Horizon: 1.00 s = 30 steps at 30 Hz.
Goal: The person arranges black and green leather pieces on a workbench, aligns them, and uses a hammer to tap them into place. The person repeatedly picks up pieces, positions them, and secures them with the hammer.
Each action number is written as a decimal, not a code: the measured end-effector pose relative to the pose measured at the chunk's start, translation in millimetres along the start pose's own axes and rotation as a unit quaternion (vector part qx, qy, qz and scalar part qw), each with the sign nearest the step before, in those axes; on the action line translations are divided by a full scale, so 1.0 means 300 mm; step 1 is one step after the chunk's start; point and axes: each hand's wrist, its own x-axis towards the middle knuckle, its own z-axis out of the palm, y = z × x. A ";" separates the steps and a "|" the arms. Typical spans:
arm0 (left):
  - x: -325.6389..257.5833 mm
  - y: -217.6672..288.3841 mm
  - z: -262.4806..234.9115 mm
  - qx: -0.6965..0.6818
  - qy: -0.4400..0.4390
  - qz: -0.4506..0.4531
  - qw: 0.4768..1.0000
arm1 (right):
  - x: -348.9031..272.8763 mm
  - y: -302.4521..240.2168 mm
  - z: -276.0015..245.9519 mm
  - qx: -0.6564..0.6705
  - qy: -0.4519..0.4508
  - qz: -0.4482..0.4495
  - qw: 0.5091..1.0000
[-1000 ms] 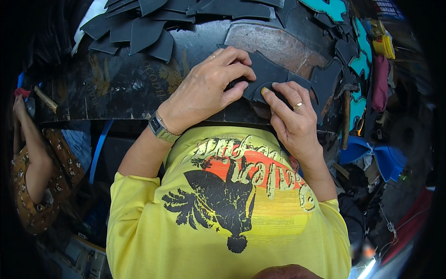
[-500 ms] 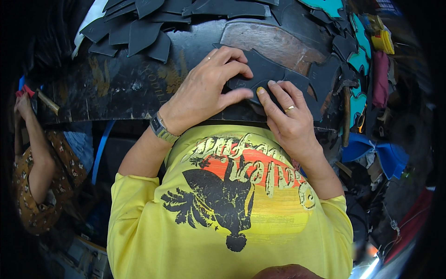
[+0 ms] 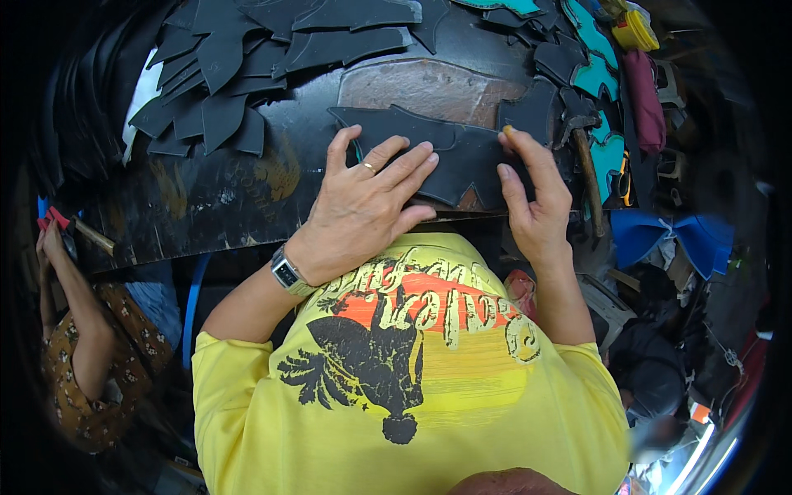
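A: What sits closest?

B: A yellow shirt (image 3: 487, 412), and above it the wearer's left hand (image 3: 363, 202), with a watch (image 3: 287, 273) on the wrist and a ring (image 3: 369, 167)

A: And its fingers?

B: Spread over the left part of a black piece (image 3: 462, 169), the little finger well apart from the rest and the thumb out toward the near edge

A: The right hand (image 3: 538, 186)?

B: At the piece's right end. Thumb and first finger stand apart, tips at that end; the other fingers are mostly hidden, so I can't tell how they lie

A: Where is the piece itself?

B: Flat on the counter (image 3: 299, 120), close to its near edge, a small notch at its lower right. Just beyond it shows a brownish slab (image 3: 429, 82)

A: To the right?

B: A hammer (image 3: 588, 169), its wooden handle pointing back toward the wearer, then teal pieces (image 3: 597, 77) along that side

A: Farther off?

B: A heap of black pieces (image 3: 219, 54) at the far left, overlapping one another. Past the teal ones are a maroon roll (image 3: 643, 99) and a yellow tub (image 3: 635, 33)
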 end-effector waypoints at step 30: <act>0.184 -0.010 0.021 -0.121 0.007 -0.082 0.989 | 0.073 -0.001 0.024 -0.156 -0.099 -0.029 0.982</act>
